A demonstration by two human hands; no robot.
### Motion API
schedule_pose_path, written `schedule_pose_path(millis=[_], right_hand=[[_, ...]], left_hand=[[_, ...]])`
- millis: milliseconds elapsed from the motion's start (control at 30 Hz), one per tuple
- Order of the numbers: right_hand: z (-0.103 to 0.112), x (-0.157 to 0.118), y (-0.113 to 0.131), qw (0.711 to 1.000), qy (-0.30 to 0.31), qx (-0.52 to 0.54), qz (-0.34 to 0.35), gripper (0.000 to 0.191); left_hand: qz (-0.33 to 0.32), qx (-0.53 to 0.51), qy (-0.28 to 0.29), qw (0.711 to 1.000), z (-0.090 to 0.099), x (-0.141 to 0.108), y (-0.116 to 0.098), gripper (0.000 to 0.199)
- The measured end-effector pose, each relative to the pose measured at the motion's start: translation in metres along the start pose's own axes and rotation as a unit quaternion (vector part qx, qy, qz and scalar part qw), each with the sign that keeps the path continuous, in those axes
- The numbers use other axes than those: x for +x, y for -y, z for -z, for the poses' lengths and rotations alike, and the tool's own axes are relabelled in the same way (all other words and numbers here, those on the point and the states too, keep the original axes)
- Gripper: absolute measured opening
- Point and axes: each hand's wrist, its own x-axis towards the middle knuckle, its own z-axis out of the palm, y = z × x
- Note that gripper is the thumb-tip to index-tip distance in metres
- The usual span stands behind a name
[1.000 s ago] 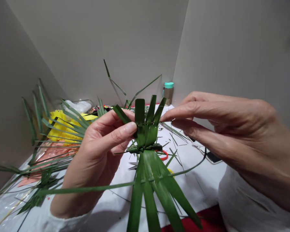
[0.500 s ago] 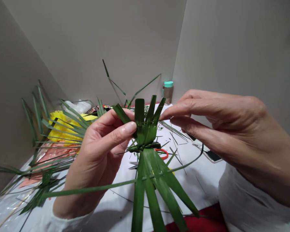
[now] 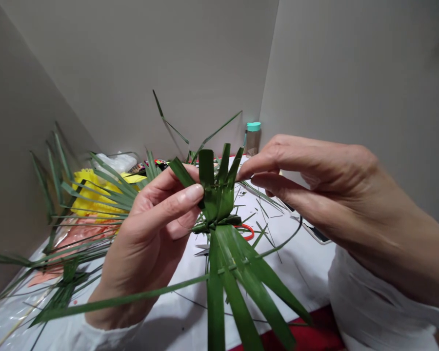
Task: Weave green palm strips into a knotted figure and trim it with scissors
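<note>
In the middle of the head view is a woven green palm-leaf piece (image 3: 219, 214), knotted at its waist. Short cut ends stand up from the knot and long blades fan down below it. My left hand (image 3: 161, 214) pinches its upper left side between thumb and fingers. To the right of the upper ends, my right hand (image 3: 307, 185) has thumb and forefinger closed on a thin leaf strip at the weave. A narrow leaf strip (image 3: 139, 295) passes across the lower blades and curves up towards the right hand; the exact grip is partly hidden.
Scissors with a red handle (image 3: 247, 232) lie behind the leaf piece. More palm leaves (image 3: 109, 190), yellow crepe paper (image 3: 91, 195) and pink wrapping (image 3: 66, 243) are at left. A teal-lidded bottle (image 3: 253, 139) stands by the wall. A phone (image 3: 316, 234) lies under my right hand.
My right hand has moved slightly left, staying close to the upper leaf ends. The lower blades have swung a little to the right. The left hand keeps its grip.
</note>
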Motion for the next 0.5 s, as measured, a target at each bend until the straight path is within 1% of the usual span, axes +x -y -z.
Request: schedule_pose_path(millis=[133, 333, 500], right_hand=[[0.0001, -0.0003, -0.0009, 1.0, -0.002, -0.003, 0.003, 0.024], [-0.0008, 0.0004, 0.0003, 1.0, -0.005, 0.015, -0.006, 0.021], [0.0011, 0.0002, 0.0023, 1.0, -0.011, -0.013, -0.004, 0.023]], left_hand=[[-0.007, 0.002, -0.009, 1.0, -0.0013, -0.0007, 0.0006, 0.01], [0.009, -0.021, 0.012, 1.0, -0.005, -0.002, -0.0016, 0.013], [0.017, -0.025, 0.016, 0.999, -0.0045, -0.0007, -0.0015, 0.016]])
